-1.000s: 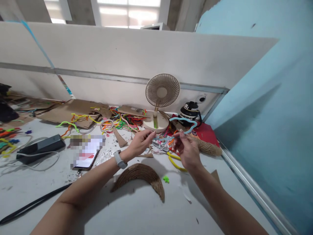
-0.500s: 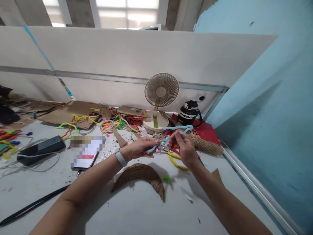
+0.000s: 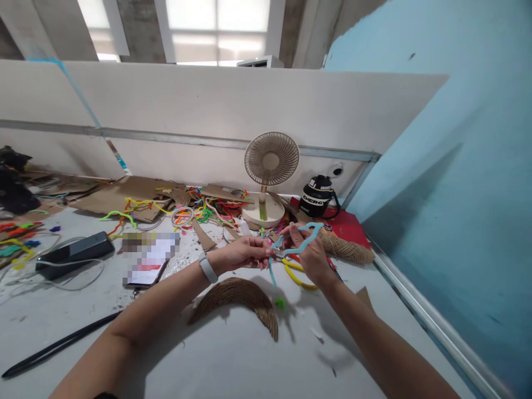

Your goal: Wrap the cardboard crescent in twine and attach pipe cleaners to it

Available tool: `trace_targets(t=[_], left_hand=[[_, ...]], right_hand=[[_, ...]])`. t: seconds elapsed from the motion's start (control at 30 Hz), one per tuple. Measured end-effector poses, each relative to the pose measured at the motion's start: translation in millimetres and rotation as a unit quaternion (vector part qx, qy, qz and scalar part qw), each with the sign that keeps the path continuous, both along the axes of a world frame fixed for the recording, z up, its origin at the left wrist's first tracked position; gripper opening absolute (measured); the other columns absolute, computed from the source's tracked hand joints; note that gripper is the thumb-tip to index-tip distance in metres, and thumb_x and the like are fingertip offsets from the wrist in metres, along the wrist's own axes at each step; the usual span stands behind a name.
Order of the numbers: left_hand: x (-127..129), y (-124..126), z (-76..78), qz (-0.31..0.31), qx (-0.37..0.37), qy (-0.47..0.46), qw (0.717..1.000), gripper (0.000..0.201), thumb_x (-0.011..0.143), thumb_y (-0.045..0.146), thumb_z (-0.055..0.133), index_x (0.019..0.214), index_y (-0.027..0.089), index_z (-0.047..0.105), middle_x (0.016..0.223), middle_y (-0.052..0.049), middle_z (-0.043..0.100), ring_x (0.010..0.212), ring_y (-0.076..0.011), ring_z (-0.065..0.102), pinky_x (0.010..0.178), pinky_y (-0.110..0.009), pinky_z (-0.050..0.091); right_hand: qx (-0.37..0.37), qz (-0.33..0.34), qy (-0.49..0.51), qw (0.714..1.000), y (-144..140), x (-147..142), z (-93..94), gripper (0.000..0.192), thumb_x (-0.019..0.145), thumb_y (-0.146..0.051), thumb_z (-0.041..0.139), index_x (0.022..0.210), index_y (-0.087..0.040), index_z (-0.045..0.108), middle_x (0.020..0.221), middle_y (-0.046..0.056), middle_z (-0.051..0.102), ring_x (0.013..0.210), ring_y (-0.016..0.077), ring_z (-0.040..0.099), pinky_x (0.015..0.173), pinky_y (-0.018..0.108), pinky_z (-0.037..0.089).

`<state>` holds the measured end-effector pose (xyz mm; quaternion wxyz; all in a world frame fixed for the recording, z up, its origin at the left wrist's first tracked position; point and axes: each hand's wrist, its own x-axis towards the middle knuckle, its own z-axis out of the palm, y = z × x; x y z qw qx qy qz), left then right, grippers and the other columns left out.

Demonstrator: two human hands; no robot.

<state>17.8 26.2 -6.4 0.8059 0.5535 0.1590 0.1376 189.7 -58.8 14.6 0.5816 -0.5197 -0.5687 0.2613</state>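
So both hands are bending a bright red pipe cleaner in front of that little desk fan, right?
Not quite: the pipe cleaner is light blue, not red, as the head view shows. The rest stands: the left hand and the right hand both hold it, in front of the little desk fan.

Daylight floods in from the windows [image 3: 216, 27] at the top, which are blown out to near white. The desk [image 3: 233, 354] is evenly and softly lit, with diffuse shadows under both forearms and a broad shadow across the blue wall [image 3: 457, 183]. The wide lens bends straight edges toward the corners. Focus is fairly sharp at centre; 1 patch on the phone [image 3: 149, 257] is pixelated.
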Motion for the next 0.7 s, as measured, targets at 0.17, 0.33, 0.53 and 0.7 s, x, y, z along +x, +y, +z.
trace_targets(t=[0.17,0.33,0.53,0.7], left_hand=[[3.0,-2.7,2.2,0.085,0.034,-0.04,0.995,0.038,0.064,0.043,0.081,0.071,0.014,0.058,0.061,-0.001,0.065,0.049,-0.0071,0.055,0.042,-0.017,0.027],[13.9,-11.9,-5.1,0.213,0.037,-0.083,0.973,0.042,0.064,0.048,0.08,0.073,0.014,0.058,0.065,-0.001,0.066,0.056,-0.0089,0.058,0.05,-0.018,0.037],[23.4,-30.8,-12.3,0.263,-0.028,-0.121,0.957,0.044,0.059,0.045,0.084,0.075,0.014,0.058,0.069,0.0,0.065,0.062,-0.0092,0.06,0.055,-0.018,0.04],[23.8,-33.4,-14.4,0.263,0.0,-0.111,0.958,0.045,0.062,0.052,0.081,0.075,0.014,0.061,0.071,-0.001,0.065,0.063,-0.01,0.058,0.058,-0.02,0.042]], right_hand=[[-0.003,-0.048,-0.001,0.999,2.6,0.4,-1.2,0.045,0.087,-0.062,0.048,0.079,-0.02,0.061,0.068,0.002,0.056,0.061,0.0158,0.05,0.057,0.028,0.043],[-0.006,-0.116,-0.109,0.987,4.7,-0.8,-6.3,0.045,0.091,-0.061,0.04,0.075,-0.022,0.057,0.068,0.004,0.059,0.064,0.0186,0.053,0.064,0.031,0.044],[0.042,-0.171,-0.215,0.961,4.9,-6.6,-13.3,0.05,0.095,-0.058,0.033,0.093,-0.02,0.064,0.075,0.008,0.067,0.07,0.0219,0.059,0.068,0.034,0.046],[0.085,-0.159,-0.253,0.951,4.0,0.8,-11.0,0.047,0.096,-0.053,0.033,0.1,-0.019,0.066,0.08,0.009,0.068,0.072,0.0219,0.062,0.069,0.034,0.049]])
